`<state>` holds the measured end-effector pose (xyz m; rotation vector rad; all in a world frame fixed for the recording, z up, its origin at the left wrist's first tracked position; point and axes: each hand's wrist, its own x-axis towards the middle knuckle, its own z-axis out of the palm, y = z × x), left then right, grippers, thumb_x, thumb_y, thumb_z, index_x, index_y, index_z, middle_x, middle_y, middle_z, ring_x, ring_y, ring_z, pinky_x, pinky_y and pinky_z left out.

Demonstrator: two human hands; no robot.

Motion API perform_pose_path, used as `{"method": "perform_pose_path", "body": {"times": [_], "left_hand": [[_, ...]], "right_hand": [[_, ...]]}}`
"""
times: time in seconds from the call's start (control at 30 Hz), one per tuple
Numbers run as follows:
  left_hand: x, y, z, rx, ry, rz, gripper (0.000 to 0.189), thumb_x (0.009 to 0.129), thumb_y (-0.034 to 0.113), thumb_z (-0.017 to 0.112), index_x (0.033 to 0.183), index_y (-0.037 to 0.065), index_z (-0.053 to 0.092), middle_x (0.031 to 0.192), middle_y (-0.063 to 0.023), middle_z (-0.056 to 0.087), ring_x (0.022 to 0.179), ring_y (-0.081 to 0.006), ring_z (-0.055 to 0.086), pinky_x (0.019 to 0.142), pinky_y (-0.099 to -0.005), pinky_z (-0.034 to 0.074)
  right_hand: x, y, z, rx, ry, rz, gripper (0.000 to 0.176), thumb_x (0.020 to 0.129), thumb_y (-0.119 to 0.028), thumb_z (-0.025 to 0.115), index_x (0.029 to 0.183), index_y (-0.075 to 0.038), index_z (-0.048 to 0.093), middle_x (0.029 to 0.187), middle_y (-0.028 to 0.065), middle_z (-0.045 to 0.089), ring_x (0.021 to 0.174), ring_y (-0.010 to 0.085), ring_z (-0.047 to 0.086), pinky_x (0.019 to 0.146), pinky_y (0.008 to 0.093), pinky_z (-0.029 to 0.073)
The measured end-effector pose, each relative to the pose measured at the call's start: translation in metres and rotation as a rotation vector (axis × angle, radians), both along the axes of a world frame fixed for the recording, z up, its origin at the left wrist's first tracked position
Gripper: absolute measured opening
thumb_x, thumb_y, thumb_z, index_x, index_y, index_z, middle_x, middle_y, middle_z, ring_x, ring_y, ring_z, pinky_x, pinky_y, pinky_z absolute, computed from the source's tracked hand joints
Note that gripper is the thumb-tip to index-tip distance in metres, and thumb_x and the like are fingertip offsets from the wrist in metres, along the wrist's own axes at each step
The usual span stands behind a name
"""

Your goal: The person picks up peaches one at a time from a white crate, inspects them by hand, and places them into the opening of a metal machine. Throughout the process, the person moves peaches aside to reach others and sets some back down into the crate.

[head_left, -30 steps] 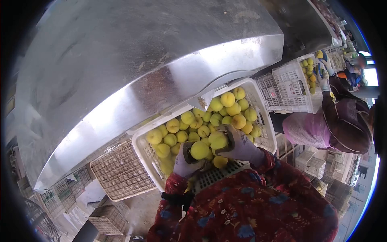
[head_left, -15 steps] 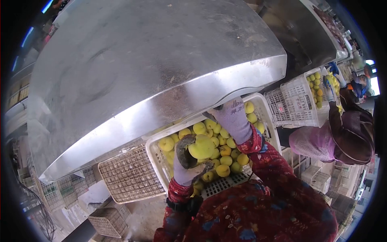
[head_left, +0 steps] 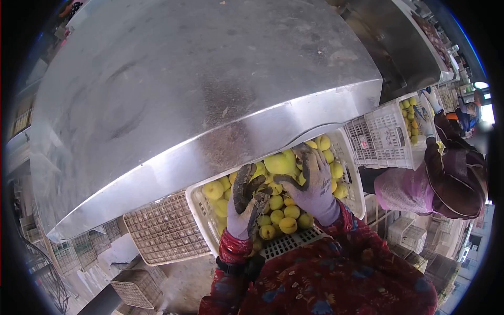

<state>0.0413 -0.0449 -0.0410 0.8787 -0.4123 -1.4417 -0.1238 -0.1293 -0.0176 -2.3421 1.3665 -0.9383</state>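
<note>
A white plastic crate (head_left: 354,197) in front of me holds several round yellow-green fruits (head_left: 287,224). My right hand (head_left: 315,186), in a pale purple glove with dark, soiled fingers, reaches in from the right. Its thumb and fingers are around the side of a larger-looking yellow-green fruit (head_left: 280,163), raised over the others. To the left is my left hand (head_left: 243,205), gloved the same way. Its thumb and fingers are apart and curved, with nothing seen between them, above the fruit in the crate.
A broad metal surface (head_left: 173,89) overhangs the crate's far edge. An overturned dirty crate (head_left: 163,228) lies to the left. On the right, a person in a purple apron (head_left: 404,189) works at another white crate (head_left: 388,136) with fruit.
The large fruit has left my left hand and is now farther forward and right, at my right hand. My right hand has drawn back from the metal edge toward the crate's middle.
</note>
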Motion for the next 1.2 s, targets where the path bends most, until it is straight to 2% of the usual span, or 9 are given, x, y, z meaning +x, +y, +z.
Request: {"method": "perform_pose_path", "body": {"times": [0.1,0.17,0.33,0.47,0.7,0.73,0.87,1.13,1.2], "left_hand": [[0.010,0.027,-0.074,0.141,-0.294,-0.259,0.057,0.091,0.009,0.063,0.143,0.002,0.041,0.137,-0.0167,0.052,0.124,-0.0262,0.054,0.105,-0.0376,0.044],[-0.006,0.031,-0.074,0.195,-0.819,-0.663,0.052,0.092,0.016,0.063,0.139,0.003,0.047,0.134,-0.0196,0.054,0.127,-0.0273,0.053,0.101,-0.0390,0.048],[-0.078,0.076,-0.134,-0.371,-1.531,-1.273,0.058,0.085,0.032,0.064,0.140,0.021,0.049,0.135,-0.0215,0.049,0.114,-0.0397,0.055,0.098,-0.0484,0.046],[-0.074,0.079,-0.159,-0.327,-1.269,-1.354,0.063,0.084,0.031,0.065,0.143,0.025,0.044,0.136,-0.0226,0.046,0.115,-0.0425,0.053,0.096,-0.0476,0.048],[-0.008,0.084,-0.107,0.134,-1.051,-0.823,0.067,0.081,0.025,0.074,0.138,0.008,0.044,0.125,-0.0208,0.056,0.110,-0.0379,0.060,0.092,-0.0454,0.052],[0.002,0.087,-0.105,0.154,-1.041,-0.769,0.067,0.081,0.024,0.075,0.138,0.007,0.043,0.123,-0.0206,0.057,0.108,-0.0369,0.062,0.091,-0.0449,0.053],[0.023,0.096,-0.098,0.371,0.077,-0.225,0.059,0.088,0.014,0.073,0.135,-0.003,0.042,0.125,-0.0132,0.058,0.108,-0.0228,0.063,0.089,-0.0358,0.056],[-0.010,0.055,-0.036,0.125,0.156,-0.155,0.091,0.071,0.033,0.089,0.140,-0.002,0.039,0.140,-0.0176,0.050,0.125,-0.0247,0.054,0.101,-0.0371,0.048],[-0.010,0.047,-0.012,0.014,0.005,-0.177,0.095,0.068,0.031,0.091,0.140,-0.002,0.039,0.141,-0.0181,0.050,0.126,-0.0256,0.053,0.102,-0.0382,0.048]], "right_hand": [[0.012,-0.049,-0.039,-0.153,0.240,-0.079,0.061,0.074,-0.036,0.081,0.117,-0.001,0.056,0.108,0.0178,0.059,0.095,0.0384,0.057,0.081,0.0486,0.047],[0.011,-0.057,-0.022,-0.031,0.104,-0.038,0.055,0.075,-0.035,0.079,0.113,-0.001,0.058,0.106,0.0184,0.059,0.095,0.0388,0.057,0.080,0.0473,0.047],[-0.009,-0.021,-0.001,-0.210,-0.009,0.098,0.041,0.082,-0.030,0.073,0.112,-0.005,0.060,0.100,0.0134,0.063,0.091,0.0320,0.062,0.074,0.0436,0.050],[-0.041,0.016,-0.074,0.734,0.566,0.424,0.052,0.085,-0.034,0.067,0.120,0.001,0.052,0.103,0.0173,0.065,0.098,0.0318,0.064,0.075,0.0436,0.052],[-0.012,0.047,-0.231,0.818,0.696,0.133,0.074,0.082,-0.037,0.070,0.134,0.004,0.037,0.117,0.0233,0.060,0.107,0.0373,0.062,0.089,0.0432,0.051],[-0.013,0.043,-0.217,0.875,0.680,0.122,0.075,0.081,-0.038,0.070,0.135,0.003,0.038,0.125,0.0238,0.056,0.113,0.0364,0.060,0.093,0.0422,0.050],[-0.039,0.040,-0.185,0.922,0.254,0.090,0.085,0.073,-0.036,0.081,0.136,0.000,0.037,0.130,0.0220,0.052,0.118,0.0341,0.056,0.098,0.0417,0.047],[-0.038,0.067,-0.048,0.651,-0.632,0.150,0.084,0.060,-0.024,0.094,0.124,-0.003,0.044,0.118,0.0178,0.058,0.112,0.0316,0.057,0.092,0.0415,0.048],[-0.042,0.064,-0.022,0.528,-0.482,0.139,0.082,0.060,-0.024,0.094,0.123,-0.003,0.046,0.117,0.0178,0.061,0.111,0.0325,0.057,0.091,0.0410,0.048]]}}
